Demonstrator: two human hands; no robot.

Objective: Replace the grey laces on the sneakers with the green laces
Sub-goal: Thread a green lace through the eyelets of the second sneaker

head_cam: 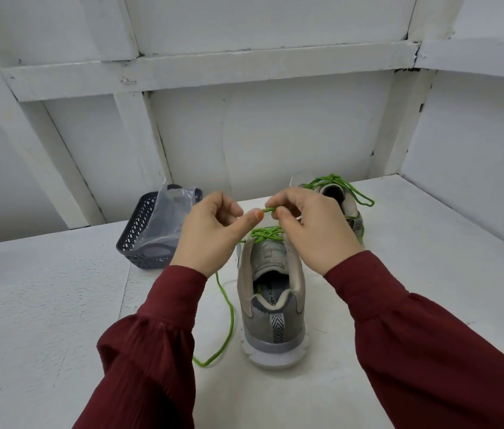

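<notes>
Both hands — left hand [213,224], right hand [306,224] — pinch the green lace [267,209] just above the near sneaker [272,305]; beyond them, the far sneaker [342,201] looks laced and tied — near done.

The near sneaker [272,308] stands on the table [43,305], heel to the camera, the far sneaker [339,198] behind it, rightward. A basket [139,239] holding a plastic bag [167,218] sits behind-left. A lace [230,320] trails along the near sneaker's left.
</notes>
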